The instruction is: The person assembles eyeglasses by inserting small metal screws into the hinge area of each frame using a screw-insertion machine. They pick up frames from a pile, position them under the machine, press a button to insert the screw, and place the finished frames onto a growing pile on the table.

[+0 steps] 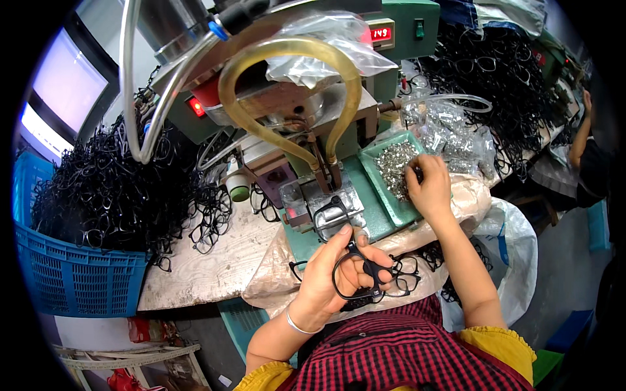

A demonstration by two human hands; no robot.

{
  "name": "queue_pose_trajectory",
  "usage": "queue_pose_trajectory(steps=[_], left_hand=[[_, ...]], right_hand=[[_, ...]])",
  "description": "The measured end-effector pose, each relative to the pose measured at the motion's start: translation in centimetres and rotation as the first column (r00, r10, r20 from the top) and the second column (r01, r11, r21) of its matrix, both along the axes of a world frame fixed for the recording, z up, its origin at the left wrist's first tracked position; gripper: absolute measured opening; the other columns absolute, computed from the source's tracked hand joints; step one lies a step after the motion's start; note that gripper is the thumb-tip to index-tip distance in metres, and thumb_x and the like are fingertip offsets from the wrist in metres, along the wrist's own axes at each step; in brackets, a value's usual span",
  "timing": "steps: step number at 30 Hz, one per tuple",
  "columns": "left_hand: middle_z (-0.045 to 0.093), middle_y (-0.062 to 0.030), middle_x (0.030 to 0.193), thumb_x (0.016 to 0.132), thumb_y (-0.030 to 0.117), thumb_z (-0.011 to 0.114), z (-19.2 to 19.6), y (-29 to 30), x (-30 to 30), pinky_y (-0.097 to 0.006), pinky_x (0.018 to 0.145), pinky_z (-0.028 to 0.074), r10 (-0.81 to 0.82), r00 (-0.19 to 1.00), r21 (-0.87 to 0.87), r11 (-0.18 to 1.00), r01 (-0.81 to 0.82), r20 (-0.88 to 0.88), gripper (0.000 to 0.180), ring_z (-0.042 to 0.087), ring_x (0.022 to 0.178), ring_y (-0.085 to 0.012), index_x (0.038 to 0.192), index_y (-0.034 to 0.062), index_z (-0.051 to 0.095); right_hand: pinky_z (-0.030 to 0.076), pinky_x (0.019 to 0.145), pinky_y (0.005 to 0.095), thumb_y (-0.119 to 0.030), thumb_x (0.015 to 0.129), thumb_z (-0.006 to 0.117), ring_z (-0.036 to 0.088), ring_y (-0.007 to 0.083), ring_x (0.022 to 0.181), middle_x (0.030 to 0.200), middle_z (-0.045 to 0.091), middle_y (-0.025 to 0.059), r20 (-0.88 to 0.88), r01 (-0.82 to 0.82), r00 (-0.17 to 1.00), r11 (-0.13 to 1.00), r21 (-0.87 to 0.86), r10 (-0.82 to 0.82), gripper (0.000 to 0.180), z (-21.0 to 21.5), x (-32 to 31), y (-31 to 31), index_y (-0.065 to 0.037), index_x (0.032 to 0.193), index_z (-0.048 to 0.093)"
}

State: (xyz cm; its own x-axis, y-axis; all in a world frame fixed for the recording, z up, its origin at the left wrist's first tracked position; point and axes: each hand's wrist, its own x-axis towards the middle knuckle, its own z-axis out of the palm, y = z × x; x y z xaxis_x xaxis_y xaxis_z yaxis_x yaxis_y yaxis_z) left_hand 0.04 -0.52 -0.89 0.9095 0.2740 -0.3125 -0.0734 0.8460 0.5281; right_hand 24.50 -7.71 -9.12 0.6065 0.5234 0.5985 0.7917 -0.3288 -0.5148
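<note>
My left hand point(319, 277) is closed around a black eyeglass frame point(376, 268). One of its lens rims reaches up to the metal block point(355, 199) under the machine's tip; whether it touches the block I cannot tell. My right hand point(430, 186) is over the right side of a green tray point(370, 171). Its fingers are bent together at a heap of small shiny metal parts point(393, 166). What those fingertips hold, if anything, is hidden. Above the block, a yellowish hose point(352, 78) loops down to the slim clamps point(323, 176) of the machine.
Left of the machine, black frames point(107, 182) pile over a blue crate point(78, 267). Another dark heap point(492, 72) and bags of metal parts point(450, 137) lie at the back right. More frames point(407, 277) rest below the tray. A person's arm point(580, 137) shows at far right.
</note>
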Motion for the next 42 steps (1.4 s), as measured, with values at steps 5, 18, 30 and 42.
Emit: queue_pose_trajectory(steps=[5, 18, 30, 42], left_hand=[[0.071, -0.0197, 0.093, 0.106, 0.039, 0.039, -0.7, -0.5, 0.5, -0.040, 0.060, 0.060, 0.037, 0.999, -0.085, 0.996, -0.034, 0.033, 0.032, 0.072, 0.077, -0.0308, 0.103, 0.0106, 0.054], [0.067, -0.0124, 0.094, 0.092, 0.009, 0.064, -5.8, 3.2, -5.5, -0.027, 0.068, 0.054, 0.776, 0.625, 0.838, 0.283, -0.467, 0.086, 0.022, 0.067, 0.083, -0.0184, 0.109, -0.0005, 0.055], [0.060, -0.0197, 0.118, 0.073, 0.024, 0.080, -4.2, 19.4, -4.2, -0.042, 0.099, 0.043, 0.664, 0.745, 0.969, -0.134, 0.209, -0.069, 0.056, 0.055, 0.114, -0.0365, 0.121, 0.0038, 0.060], [0.068, -0.0130, 0.097, 0.087, 0.016, 0.065, -15.5, 21.7, -18.7, -0.046, 0.074, 0.052, 0.951, 0.302, 0.563, -0.283, 0.776, 0.062, 0.015, 0.063, 0.090, -0.0357, 0.100, 0.0100, 0.069]], right_hand=[[0.047, 0.079, 0.0401, -0.013, 0.082, 0.071, 0.060, 0.0320, 0.086, 0.085, 0.066, 0.0129, -0.177, 0.056, 0.983, 0.998, -0.005, -0.056, 0.011, -0.4, 1.6, -0.1, -0.003, 0.084, 0.067], [0.049, 0.080, 0.0267, -0.005, 0.092, 0.063, 0.064, 0.0133, 0.087, 0.094, 0.070, 0.0060, -0.327, -0.063, 0.937, 0.978, 0.197, 0.126, 0.014, -1.4, 0.6, -2.5, 0.001, 0.102, 0.070], [0.050, 0.081, 0.0244, 0.000, 0.087, 0.067, 0.064, 0.0112, 0.087, 0.094, 0.069, 0.0045, -0.412, -0.201, 0.868, 0.955, 0.220, 0.277, 0.015, -0.6, -2.5, 0.5, 0.001, 0.103, 0.069], [0.048, 0.088, 0.0303, 0.000, 0.084, 0.068, 0.065, 0.0189, 0.091, 0.095, 0.070, 0.0083, -0.344, -0.118, 0.922, 0.974, 0.191, 0.179, 0.013, -1.8, -1.1, -3.1, 0.002, 0.096, 0.071]])
